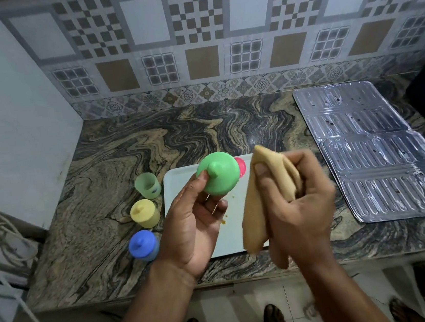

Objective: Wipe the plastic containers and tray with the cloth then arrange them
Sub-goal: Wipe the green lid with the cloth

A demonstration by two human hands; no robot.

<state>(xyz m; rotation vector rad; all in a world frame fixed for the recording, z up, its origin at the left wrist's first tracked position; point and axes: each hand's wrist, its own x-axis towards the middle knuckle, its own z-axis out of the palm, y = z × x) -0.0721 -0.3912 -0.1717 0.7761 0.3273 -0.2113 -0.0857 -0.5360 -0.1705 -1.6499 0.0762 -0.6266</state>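
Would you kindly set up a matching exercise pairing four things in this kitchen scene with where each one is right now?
Things:
1. green lid
2. tan cloth
3. blue-lidded container
4. pink container

Places:
A. on the white tray, mostly hidden behind the lid
B. held in the left hand
C. on the counter, left of the tray
D. gripped in the right hand

Pairs: 1-B, 2-D, 3-C, 4-A

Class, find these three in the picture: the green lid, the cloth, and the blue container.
green lid (pixel 220 177), head view, on its domed top
cloth (pixel 253 217), head view, on the hanging fold
blue container (pixel 143 245), head view, on its lid
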